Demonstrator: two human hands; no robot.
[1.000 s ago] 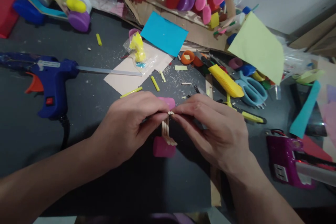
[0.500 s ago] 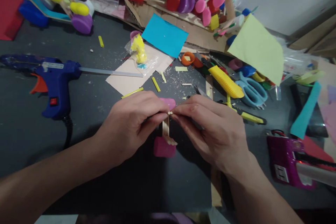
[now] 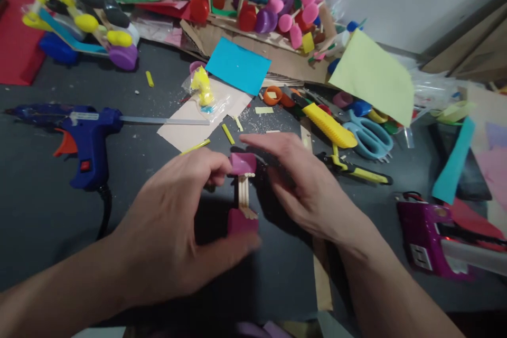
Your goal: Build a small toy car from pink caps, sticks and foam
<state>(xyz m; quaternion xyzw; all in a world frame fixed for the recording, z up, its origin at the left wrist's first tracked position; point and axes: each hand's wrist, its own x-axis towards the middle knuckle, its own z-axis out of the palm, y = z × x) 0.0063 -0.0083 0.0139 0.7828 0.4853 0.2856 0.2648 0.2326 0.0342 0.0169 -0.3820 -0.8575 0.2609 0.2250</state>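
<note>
A small model of pale wooden sticks (image 3: pixel 243 191) lies on the dark table between my hands. It joins an upper pink bottle cap (image 3: pixel 243 163) and a lower pink cap (image 3: pixel 240 222). My left hand (image 3: pixel 170 232) spans its left side, curled fingers at the upper cap and thumb stretched over the lower one, without closing on it. Whether the fingertips touch the caps I cannot tell. On the right, my right hand (image 3: pixel 307 195) is open and apart from the model, index finger reaching past the upper cap.
Left lies a blue glue gun (image 3: pixel 89 137) with a glue stick in its back. Right are a yellow cutter (image 3: pixel 330 125), blue-handled scissors (image 3: pixel 370 134) and a purple socket box (image 3: pixel 422 237). Blue foam sheet (image 3: pixel 240 66), paper scraps and several colourful cap models fill the back.
Both hands have let go of the stick ends they were pinching. My left hand has spread across the model, and my right has opened and drawn back. The view has shifted slightly.
</note>
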